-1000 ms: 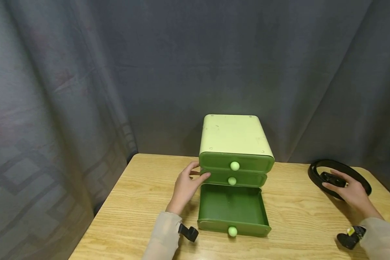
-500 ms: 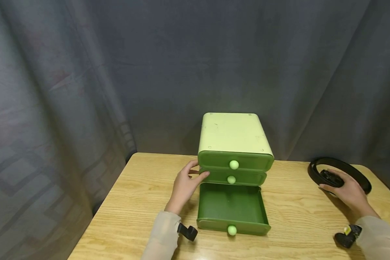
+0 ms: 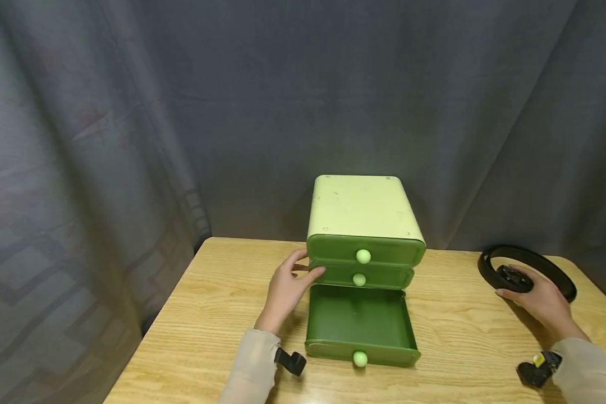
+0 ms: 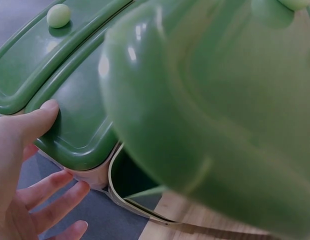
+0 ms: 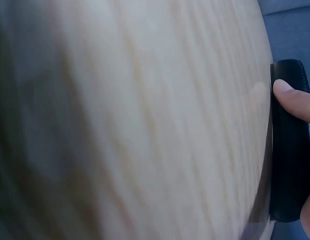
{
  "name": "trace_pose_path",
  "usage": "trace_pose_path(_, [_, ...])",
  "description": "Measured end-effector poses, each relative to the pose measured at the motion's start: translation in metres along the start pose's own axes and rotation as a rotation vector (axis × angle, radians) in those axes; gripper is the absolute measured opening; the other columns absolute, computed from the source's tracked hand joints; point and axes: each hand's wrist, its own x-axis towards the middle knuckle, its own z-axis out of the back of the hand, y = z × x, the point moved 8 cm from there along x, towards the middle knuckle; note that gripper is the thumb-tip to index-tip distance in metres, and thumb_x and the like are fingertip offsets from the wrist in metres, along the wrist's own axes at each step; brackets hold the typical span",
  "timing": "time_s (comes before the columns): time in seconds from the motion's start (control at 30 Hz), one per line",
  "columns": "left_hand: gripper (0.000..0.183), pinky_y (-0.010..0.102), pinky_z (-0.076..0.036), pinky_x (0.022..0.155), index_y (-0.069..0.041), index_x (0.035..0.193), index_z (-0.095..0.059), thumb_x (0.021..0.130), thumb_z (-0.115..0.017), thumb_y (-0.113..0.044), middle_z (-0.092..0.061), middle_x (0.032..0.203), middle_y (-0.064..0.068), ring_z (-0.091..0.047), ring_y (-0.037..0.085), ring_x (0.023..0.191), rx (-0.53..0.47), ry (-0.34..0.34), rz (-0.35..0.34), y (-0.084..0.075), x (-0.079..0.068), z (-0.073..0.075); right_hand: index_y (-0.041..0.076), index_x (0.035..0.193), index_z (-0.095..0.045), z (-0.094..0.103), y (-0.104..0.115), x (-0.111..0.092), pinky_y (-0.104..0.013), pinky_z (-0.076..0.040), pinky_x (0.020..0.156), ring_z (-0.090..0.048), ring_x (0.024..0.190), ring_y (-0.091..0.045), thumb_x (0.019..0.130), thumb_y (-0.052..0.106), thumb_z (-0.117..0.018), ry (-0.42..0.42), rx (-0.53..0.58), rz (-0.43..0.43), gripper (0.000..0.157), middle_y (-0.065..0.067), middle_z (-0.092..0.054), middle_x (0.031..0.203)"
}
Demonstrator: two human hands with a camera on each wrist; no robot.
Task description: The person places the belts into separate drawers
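Note:
A small cabinet with a pale yellow-green top [image 3: 361, 205] stands mid-table, its green drawers stacked. The bottom drawer [image 3: 361, 320] is pulled out and bare inside; the upper two are in, the middle one [image 3: 384, 277] set under the top one. My left hand [image 3: 285, 292] holds the cabinet's left side, thumb on the middle drawer's front [image 4: 82, 115], the other fingers along the side. At the right, my right hand [image 3: 547, 300] grips a coiled black belt [image 3: 527, 255] by its buckle end [image 3: 515, 279]. In the right wrist view, the thumb presses the belt's edge [image 5: 292, 165].
Round light-green knobs [image 3: 360, 358] stick out from the drawer fronts. The wooden table [image 3: 212, 303] ends at a dark grey curtain [image 3: 257, 140] at the back and left. A black camera mount [image 3: 290, 362] sits on each wrist.
The right hand has shifted slightly left and closer round the belt's buckle end. The left hand and the cabinet keep their places; the head view has moved a little.

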Motion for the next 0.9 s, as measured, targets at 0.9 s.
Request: trace_pose_path(0.9, [0.05, 0.046, -0.046, 0.093, -0.032, 0.129, -0.062, 0.084, -0.074, -0.053, -0.062, 0.125, -0.013, -0.061, 0.016, 0.105, -0.003, -0.001, 0.006, 0.0004, -0.0012, -0.0004, -0.011, 0.135, -0.047, 0.0071, 0.0008, -0.0023, -0.065, -0.038, 0.078, -0.048, 0.102, -0.062, 0.084, 0.039, -0.08, -0.046, 0.007, 0.032, 0.079, -0.046, -0.045, 0.125])
